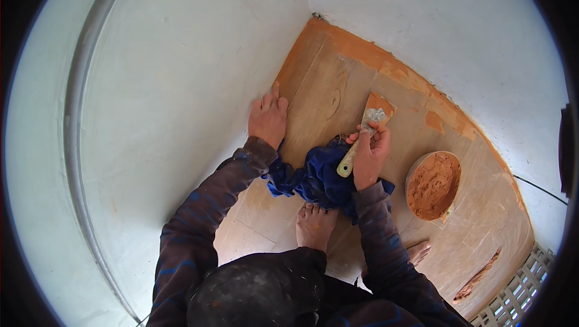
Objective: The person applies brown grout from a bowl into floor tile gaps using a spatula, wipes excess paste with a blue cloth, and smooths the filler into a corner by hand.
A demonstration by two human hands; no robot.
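Observation:
My right hand [370, 157] is closed around a putty knife [375, 110]. Its wide blade points away from me, smeared with orange filler and a whitish patch, and the pale handle runs back under my palm. My left hand [267, 116] rests low by the left wall, index finger stretched toward the seam between wall and floor, with nothing in it. A crumpled dark blue cloth [325, 170] lies on the floor between my hands, above my bare foot [316, 225]. Right of my right hand sits a round bowl [411, 199] of orange-brown filler [434, 183].
Orange filler [398, 70] lines the wood-look floor [329, 95] along both walls into the far corner. White walls [199, 43] rise left and right. A white lattice crate [518, 282] stands at lower right, near a brownish elongated piece [477, 276]. A dark cable [540, 188] crosses the right wall.

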